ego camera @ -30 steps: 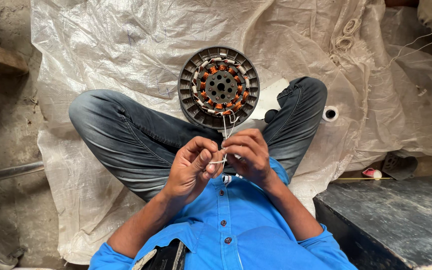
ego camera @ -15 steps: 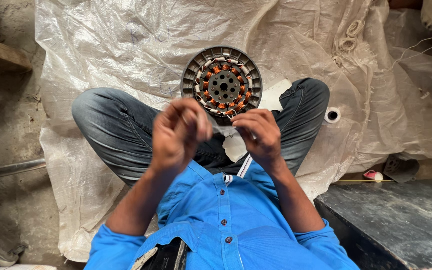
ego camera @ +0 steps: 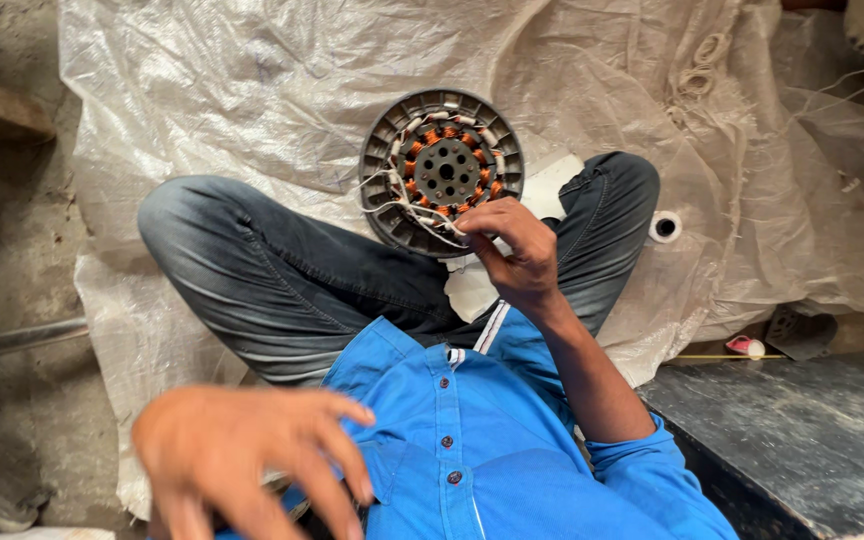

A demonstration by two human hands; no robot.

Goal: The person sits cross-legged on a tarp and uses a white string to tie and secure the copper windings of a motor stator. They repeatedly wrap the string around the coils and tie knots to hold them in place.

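Observation:
A round fan stator (ego camera: 441, 170) with copper coils and white wire leads lies on a white woven sheet (ego camera: 252, 90), just beyond my crossed legs in grey jeans. My right hand (ego camera: 512, 250) is at the stator's near edge, fingers pinched on the white wire leads (ego camera: 422, 212) that trail off the windings. My left hand (ego camera: 252, 455) is blurred and close to the camera at the lower left, fingers spread, holding nothing. I wear a blue shirt.
A small roll of white tape (ego camera: 664, 227) lies on the sheet right of my knee. A dark slab (ego camera: 802, 440) fills the lower right. Bare dusty floor and a pipe (ego camera: 12, 340) lie to the left.
My left hand has left the wires and swung down and left toward the camera. My right hand has moved forward to the stator's edge, still on the wires.

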